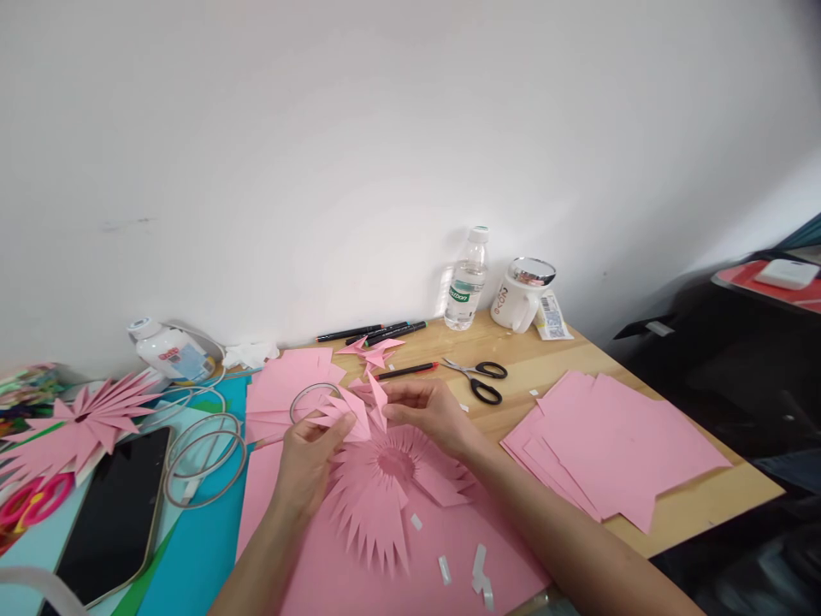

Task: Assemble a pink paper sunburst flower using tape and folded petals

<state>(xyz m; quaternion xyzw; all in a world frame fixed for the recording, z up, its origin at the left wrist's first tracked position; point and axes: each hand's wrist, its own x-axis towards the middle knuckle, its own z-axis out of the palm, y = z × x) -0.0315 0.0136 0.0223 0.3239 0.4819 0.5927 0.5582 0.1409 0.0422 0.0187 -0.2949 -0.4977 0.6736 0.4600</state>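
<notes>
My left hand and my right hand both pinch a folded pink paper petal above a spiky pink paper flower. The flower lies on a large pink sheet on the wooden table. My fingers are closed on the petal's pointed folds, at the flower's far rim. Small white tape backing strips lie on the sheet near my right forearm.
Black-handled scissors, a red pen and markers lie behind the hands. A stack of pink squares sits right. A water bottle and mug stand by the wall. Left: wire rings, phone, finished flower.
</notes>
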